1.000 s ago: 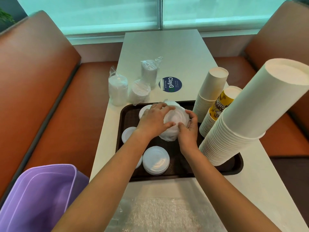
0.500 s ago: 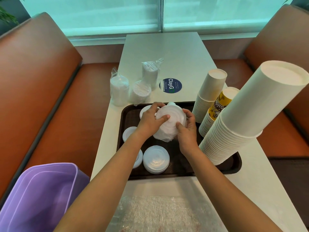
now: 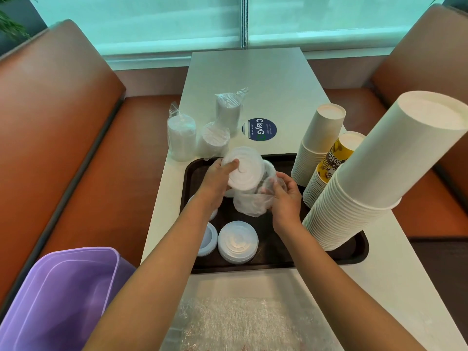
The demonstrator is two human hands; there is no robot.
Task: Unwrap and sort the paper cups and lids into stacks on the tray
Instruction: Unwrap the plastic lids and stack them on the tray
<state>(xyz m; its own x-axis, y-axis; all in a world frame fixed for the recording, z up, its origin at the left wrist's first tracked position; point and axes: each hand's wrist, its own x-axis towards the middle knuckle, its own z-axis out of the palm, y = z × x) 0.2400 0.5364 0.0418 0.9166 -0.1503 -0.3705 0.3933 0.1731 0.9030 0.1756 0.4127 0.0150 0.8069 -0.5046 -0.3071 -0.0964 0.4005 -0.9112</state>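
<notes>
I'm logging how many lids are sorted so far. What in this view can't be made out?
- Lid stacks under the left forearm, head view: the arm covers part of them on the tray.
- Lids inside the plastic wrap: the wrap held by the right hand hides any left inside.
- Three wrapped packs on the table: film blurs their lids, so there is no count.
- Tall cup stack: cut by the right edge.

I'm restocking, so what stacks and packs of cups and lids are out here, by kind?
Cup stacks, on the right of the tray: 3
Wrapped lid packs on the table: 3
Loose lid stacks on the tray in clear view: 2
Lid stack in the hands: 1
Total: 9
</notes>
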